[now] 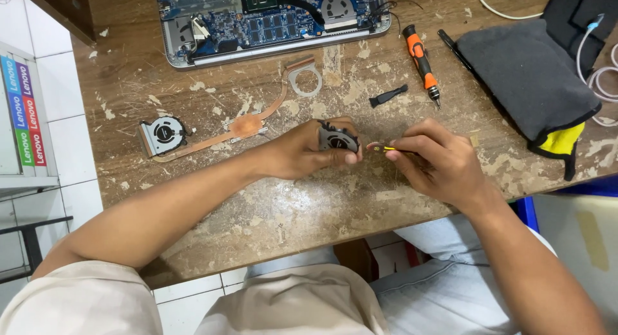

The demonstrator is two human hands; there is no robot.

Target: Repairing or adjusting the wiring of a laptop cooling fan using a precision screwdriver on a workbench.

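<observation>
My left hand [302, 151] grips a small black laptop cooling fan [337, 140] just above the worn wooden table [270, 212]. My right hand [438, 164] pinches a thin yellow-and-black tool [389, 149] whose tip points at the fan's right edge. To the left lies a second fan [162, 135] joined to a copper heat pipe [248, 125] that ends in a metal bracket [304, 77].
An opened laptop with its blue circuit board bare [270, 16] lies at the far edge. An orange-and-black screwdriver [421, 61] and a small black plastic pry piece [388, 95] lie nearby. A grey folded cloth with a yellow corner [528, 77] sits at right, with white cables [595, 64].
</observation>
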